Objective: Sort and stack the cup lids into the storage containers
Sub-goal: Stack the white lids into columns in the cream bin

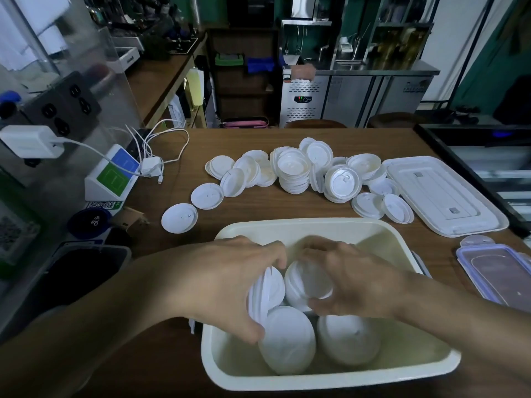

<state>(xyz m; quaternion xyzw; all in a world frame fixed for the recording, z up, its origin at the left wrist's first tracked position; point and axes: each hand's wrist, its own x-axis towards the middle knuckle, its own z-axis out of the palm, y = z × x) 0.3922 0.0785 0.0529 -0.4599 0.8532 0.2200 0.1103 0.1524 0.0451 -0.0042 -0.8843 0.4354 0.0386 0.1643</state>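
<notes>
right up front, cream tub (330, 382) on the wooden table (258, 209) with two piles of lids (287, 344) lying inside. just above those, left hand (230, 282) curled round a stack of lids (268, 291) held on edge, right hand (355, 285) clasping another stack (306, 285) just beside it, fingers bent round. further back, messy heap of loose lids (293, 170), plus a flat white cover (442, 193) off to the right.

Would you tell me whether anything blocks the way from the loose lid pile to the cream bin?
Nothing visible: bare wooden table separates the pile of white plastic cup lids from the cream rectangular plastic bin.
</notes>
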